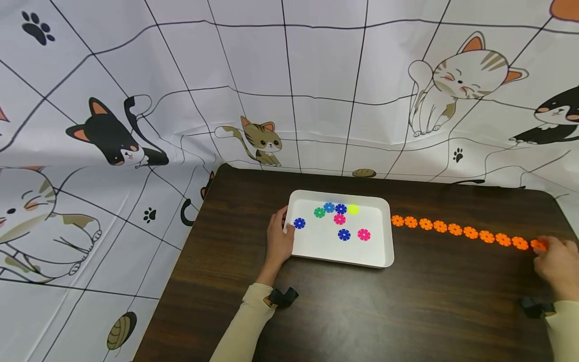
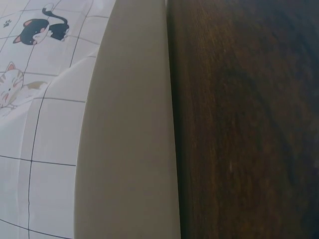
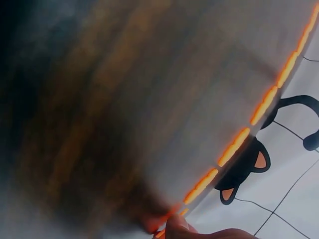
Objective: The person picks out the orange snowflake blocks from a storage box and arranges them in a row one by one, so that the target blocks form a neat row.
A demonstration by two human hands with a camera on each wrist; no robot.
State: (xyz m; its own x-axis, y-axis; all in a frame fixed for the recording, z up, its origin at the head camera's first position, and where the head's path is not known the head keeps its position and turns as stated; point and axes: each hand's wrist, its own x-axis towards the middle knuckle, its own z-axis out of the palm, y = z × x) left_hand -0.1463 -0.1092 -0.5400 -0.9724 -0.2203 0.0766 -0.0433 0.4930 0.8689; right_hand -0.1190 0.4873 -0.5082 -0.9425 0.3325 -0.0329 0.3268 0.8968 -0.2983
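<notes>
My left hand (image 1: pixel 279 239) grips the left rim of a white tray (image 1: pixel 316 254), with the thumb over the edge. Several notched plastic discs lie scattered in the tray, among them a green disc (image 1: pixel 319 212), a yellow disc (image 1: pixel 353 209) and a pink disc (image 1: pixel 364 235). A pale wall (image 2: pixel 129 124), apparently the tray's side, fills the middle of the left wrist view; no left fingers show there. My right hand (image 1: pixel 558 264) pinches an orange disc (image 1: pixel 538 245) at the right end of a row of orange discs (image 1: pixel 470 232).
The row runs from beside the tray's right wall across the dark wooden table (image 1: pixel 429 306), sloping slightly toward the front right. A white cat-print sheet (image 1: pixel 325 65) hangs behind and to the left of the table. Dark wrist cameras sit on both wrists.
</notes>
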